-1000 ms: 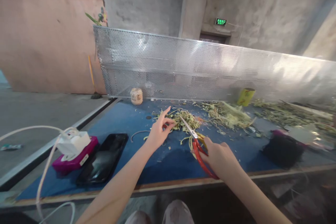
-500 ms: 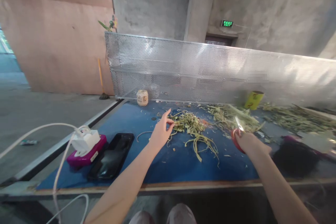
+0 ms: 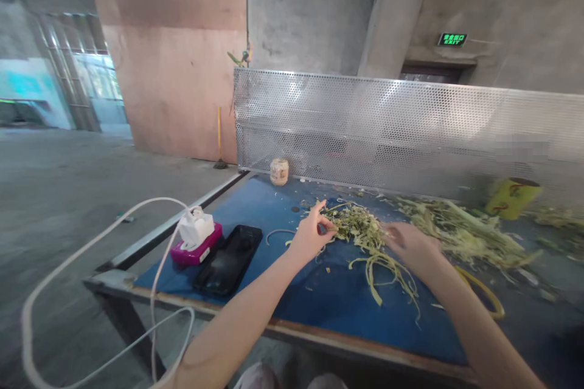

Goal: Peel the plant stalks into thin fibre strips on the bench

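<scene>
My left hand [image 3: 312, 236] reaches over the blue mat [image 3: 255, 200], thumb and forefinger pinched at the near edge of a small pile of chopped green plant scraps [image 3: 358, 225]. What the pinch holds is too small to name. My right hand [image 3: 410, 244] hovers low at the right side of the same pile, smeared by motion, with no scissors showing in it. Long pale green strips [image 3: 387, 267] trail from the pile toward the table's front edge.
A bigger heap of stalks [image 3: 460, 234] and a yellow cup [image 3: 511, 197] lie at the right. A yellow loop [image 3: 481, 290] lies near my right forearm. A black phone [image 3: 228, 258], a magenta box [image 3: 195, 249] with a white charger [image 3: 195, 226] sit left. A small jar [image 3: 279, 171] stands by the perforated metal screen [image 3: 410, 127].
My right hand carried the red-handled scissors off to the right, then came back to the scrap pile without them. The view swung left. My left hand stayed pinched at the pile.
</scene>
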Action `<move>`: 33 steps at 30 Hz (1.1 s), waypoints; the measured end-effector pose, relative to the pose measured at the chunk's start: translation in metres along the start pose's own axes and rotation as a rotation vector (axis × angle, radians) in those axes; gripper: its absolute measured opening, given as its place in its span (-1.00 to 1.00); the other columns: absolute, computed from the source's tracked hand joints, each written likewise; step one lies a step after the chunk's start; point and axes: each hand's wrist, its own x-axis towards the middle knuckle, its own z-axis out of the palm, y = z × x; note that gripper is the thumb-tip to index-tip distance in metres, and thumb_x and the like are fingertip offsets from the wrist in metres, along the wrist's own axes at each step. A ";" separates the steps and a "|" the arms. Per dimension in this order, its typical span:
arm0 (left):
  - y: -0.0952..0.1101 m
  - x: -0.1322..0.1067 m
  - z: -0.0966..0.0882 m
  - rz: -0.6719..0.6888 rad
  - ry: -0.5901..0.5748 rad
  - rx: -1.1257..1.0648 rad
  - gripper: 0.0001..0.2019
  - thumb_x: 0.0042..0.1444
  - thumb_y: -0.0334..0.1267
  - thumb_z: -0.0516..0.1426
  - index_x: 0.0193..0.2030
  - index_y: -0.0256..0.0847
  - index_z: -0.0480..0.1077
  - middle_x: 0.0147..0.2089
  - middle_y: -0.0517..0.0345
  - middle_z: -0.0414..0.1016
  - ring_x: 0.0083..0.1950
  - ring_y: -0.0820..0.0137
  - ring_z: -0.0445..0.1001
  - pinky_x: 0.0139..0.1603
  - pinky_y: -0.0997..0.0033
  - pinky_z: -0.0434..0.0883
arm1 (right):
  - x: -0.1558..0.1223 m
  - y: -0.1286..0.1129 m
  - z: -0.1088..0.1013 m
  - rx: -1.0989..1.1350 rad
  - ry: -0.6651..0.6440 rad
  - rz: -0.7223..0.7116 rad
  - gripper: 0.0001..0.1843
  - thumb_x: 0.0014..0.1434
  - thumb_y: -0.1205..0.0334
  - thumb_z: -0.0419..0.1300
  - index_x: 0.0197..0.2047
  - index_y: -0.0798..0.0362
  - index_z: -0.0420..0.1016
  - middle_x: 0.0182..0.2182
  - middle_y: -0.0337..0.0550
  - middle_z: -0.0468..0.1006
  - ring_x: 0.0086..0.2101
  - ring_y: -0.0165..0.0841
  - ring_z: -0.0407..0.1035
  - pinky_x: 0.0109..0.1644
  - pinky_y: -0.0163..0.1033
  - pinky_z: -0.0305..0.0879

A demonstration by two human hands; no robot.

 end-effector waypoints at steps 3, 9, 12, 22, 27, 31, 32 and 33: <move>-0.002 0.000 0.001 0.021 0.003 0.023 -0.29 -0.07 -0.31 0.14 0.22 -0.18 -0.07 -0.35 0.22 0.48 -0.43 0.46 0.34 -0.29 0.38 0.35 | 0.010 -0.047 -0.003 0.049 0.000 -0.287 -0.68 0.19 0.20 -0.12 -0.02 0.01 0.28 -0.13 -0.03 0.45 -0.14 -0.24 0.31 -0.10 -0.10 0.07; -0.006 0.002 -0.002 -0.006 0.074 0.027 -0.27 -0.02 -0.35 0.08 0.26 -0.27 -0.21 -0.32 0.15 0.51 -0.36 0.43 0.39 -0.25 0.39 0.33 | 0.030 -0.087 -0.006 -0.054 0.005 -0.525 -0.72 0.24 0.23 -0.15 -0.29 0.10 0.35 -0.33 -0.09 0.50 -0.27 -0.28 0.35 -0.17 -0.18 -0.02; -0.008 0.002 -0.004 0.027 0.065 0.054 -0.24 0.00 -0.33 0.06 0.28 -0.28 -0.29 -0.31 0.14 0.51 -0.31 0.41 0.41 -0.22 0.38 0.33 | 0.039 -0.088 -0.004 -0.134 0.024 -0.585 -0.73 0.24 0.27 -0.13 -0.34 0.13 0.35 -0.38 -0.08 0.49 -0.30 -0.29 0.36 -0.20 -0.22 -0.03; 0.001 0.002 0.005 0.086 -0.076 0.137 -0.15 0.01 -0.35 0.07 0.27 -0.27 -0.47 -0.30 0.15 0.53 -0.18 0.39 0.43 -0.11 0.36 0.32 | 0.036 -0.069 0.009 0.214 -0.163 -0.489 -0.71 0.24 0.29 -0.17 -0.38 0.11 0.31 -0.44 -0.12 0.46 -0.41 -0.37 0.34 -0.35 -0.32 0.07; 0.005 0.003 0.011 0.148 -0.138 0.190 -0.14 0.01 -0.37 0.06 0.26 -0.32 -0.54 -0.33 0.13 0.53 -0.18 0.37 0.43 -0.08 0.31 0.31 | 0.044 -0.053 0.018 0.527 -0.305 -0.437 -0.65 0.24 0.22 -0.18 -0.52 0.08 0.22 -0.53 -0.23 0.35 -0.47 -0.44 0.24 -0.40 -0.38 0.09; 0.003 0.005 0.010 0.170 -0.094 0.217 -0.13 0.00 -0.41 0.04 0.25 -0.34 -0.58 -0.35 0.13 0.51 -0.24 0.38 0.43 -0.10 0.31 0.32 | 0.042 -0.052 0.017 0.468 -0.261 -0.511 -0.71 0.23 0.16 -0.14 -0.44 0.07 0.23 -0.49 -0.22 0.36 -0.46 -0.42 0.25 -0.40 -0.37 0.07; 0.002 0.005 0.009 0.161 -0.074 0.206 -0.11 0.00 -0.39 0.05 0.24 -0.34 -0.61 -0.36 0.14 0.51 -0.25 0.39 0.44 -0.10 0.31 0.32 | 0.041 -0.052 0.016 0.426 -0.225 -0.528 -0.75 0.23 0.16 -0.13 -0.40 0.07 0.24 -0.47 -0.21 0.37 -0.46 -0.42 0.25 -0.40 -0.36 0.06; 0.001 0.005 0.008 0.146 -0.054 0.188 -0.10 0.01 -0.36 0.05 0.24 -0.35 -0.63 -0.35 0.14 0.51 -0.25 0.40 0.44 -0.10 0.31 0.32 | 0.040 -0.053 0.014 0.379 -0.187 -0.540 -0.78 0.22 0.16 -0.11 -0.37 0.06 0.23 -0.46 -0.20 0.38 -0.46 -0.42 0.26 -0.41 -0.36 0.04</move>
